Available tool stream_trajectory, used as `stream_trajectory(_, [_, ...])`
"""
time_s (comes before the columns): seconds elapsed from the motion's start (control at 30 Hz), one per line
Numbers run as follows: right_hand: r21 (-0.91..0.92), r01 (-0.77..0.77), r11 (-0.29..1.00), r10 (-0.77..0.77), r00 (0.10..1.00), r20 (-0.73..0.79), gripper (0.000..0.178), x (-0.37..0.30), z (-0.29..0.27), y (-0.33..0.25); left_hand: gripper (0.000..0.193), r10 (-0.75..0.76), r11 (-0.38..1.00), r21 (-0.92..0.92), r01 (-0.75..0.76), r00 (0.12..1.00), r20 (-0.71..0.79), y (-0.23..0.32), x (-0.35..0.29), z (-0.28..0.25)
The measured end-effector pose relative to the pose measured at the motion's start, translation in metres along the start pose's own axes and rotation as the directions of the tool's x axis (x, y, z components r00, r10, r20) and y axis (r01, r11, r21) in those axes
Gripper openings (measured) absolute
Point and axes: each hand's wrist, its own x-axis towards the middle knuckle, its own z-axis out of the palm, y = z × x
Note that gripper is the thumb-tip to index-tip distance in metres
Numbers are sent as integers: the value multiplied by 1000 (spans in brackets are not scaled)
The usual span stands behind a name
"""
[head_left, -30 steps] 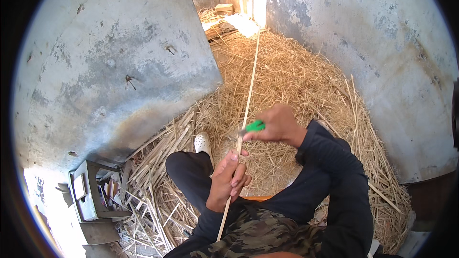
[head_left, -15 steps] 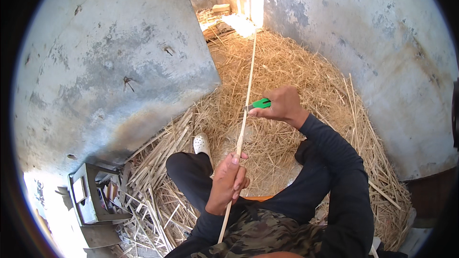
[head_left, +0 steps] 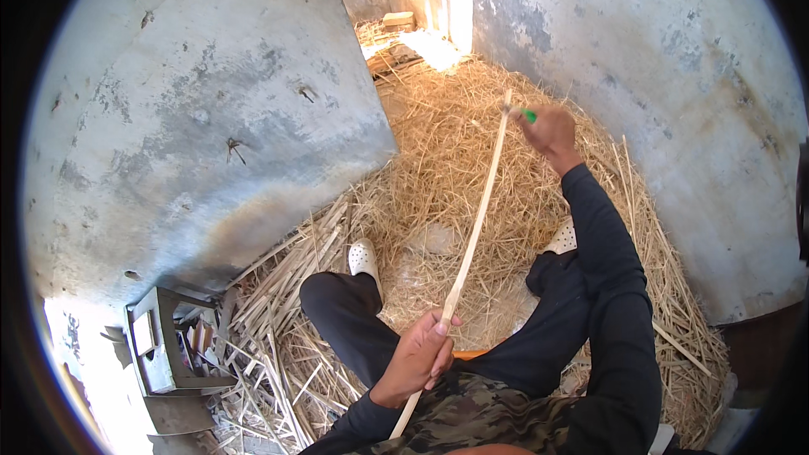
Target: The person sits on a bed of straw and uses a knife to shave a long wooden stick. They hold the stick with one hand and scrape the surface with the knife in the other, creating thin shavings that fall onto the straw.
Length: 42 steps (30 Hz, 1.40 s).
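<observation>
My left hand [head_left: 417, 355] is closed round the lower part of a long pale strip of bamboo or wood [head_left: 480, 227], thumb on top, near my lap. The strip slants away up and to the right, bowing slightly, and its lower end passes below my hand toward my clothing. At its far end, my right hand [head_left: 552, 136] is closed on a small green-handled utility knife [head_left: 529, 115], with the arm stretched out. The blade end meets the strip near its tip; motion blur hides the exact contact.
Thin shavings [head_left: 447, 160] cover the floor ahead. Loose strips [head_left: 286, 362] lie at the left beside a small wooden cabinet [head_left: 164, 354]. Worn walls [head_left: 211, 76] stand on both sides. A brick-like block [head_left: 398, 19] lies in the bright far corner. White clogs [head_left: 362, 259] are on my feet.
My right hand has moved the knife away from me and to the right, from mid-strip to near the far tip. The strip has swung rightward; my left hand has moved slightly nearer and right.
</observation>
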Motion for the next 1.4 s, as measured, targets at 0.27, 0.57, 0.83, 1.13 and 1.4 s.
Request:
stream_trajectory(0.27, [203,-233,951,193,961,197,71,-30,-27,-8,28,66,994,103,-46,978,-196,7,3,-11])
stream_trajectory(0.57, [343,467,815,-517,854,63,74,-79,-76,-146,32,201,966,200,-164,963,-179,23,21,-8])
stream_trajectory(0.83, [405,411,817,-471,880,57,74,-74,-74,-148,29,256,952,230,-203,937,-235,36,22,-6])
stream_trajectory(1.13, [405,343,848,-422,899,121,74,-77,-66,-146,32,239,947,266,-182,950,-203,32,21,-5])
stream_trajectory(1.4, [289,266,920,-313,941,129,69,-64,-45,-123,28,236,924,352,-153,949,-208,35,19,2])
